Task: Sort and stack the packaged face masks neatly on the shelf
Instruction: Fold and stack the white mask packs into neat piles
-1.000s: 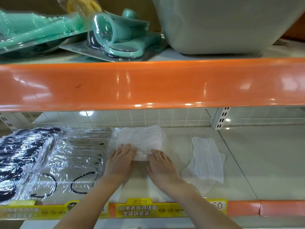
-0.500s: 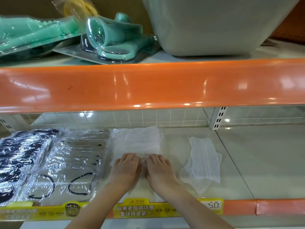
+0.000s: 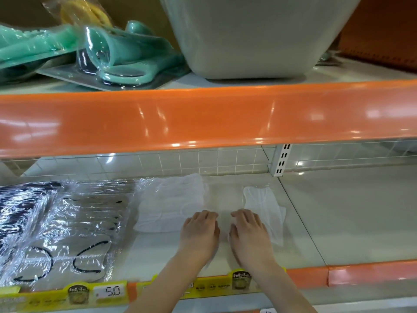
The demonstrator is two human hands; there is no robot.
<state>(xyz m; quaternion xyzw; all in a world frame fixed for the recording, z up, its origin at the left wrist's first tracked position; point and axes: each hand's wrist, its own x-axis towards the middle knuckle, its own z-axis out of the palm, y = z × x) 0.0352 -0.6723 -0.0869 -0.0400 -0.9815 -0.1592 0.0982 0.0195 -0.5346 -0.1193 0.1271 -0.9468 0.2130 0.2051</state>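
Big orange rail across the top, a grey tub sitting on the upper shelf with teal packs at its left. Below, the pale shelf, wide and glossy, with a yellow price strip along its front edge. At the left end lie black masks in crinkled wrap, and just beside them grey masks with black loops. Next, the white stack, mid-shelf toward the back. A single white mask in clear film lies apart to its right. Now the hands: left hand flat on the shelf, fingers straight and close together, tips at the stack's front right corner. Right hand flat too, fingers relaxed, resting on the single mask's left edge. Neither one is pinching anything.
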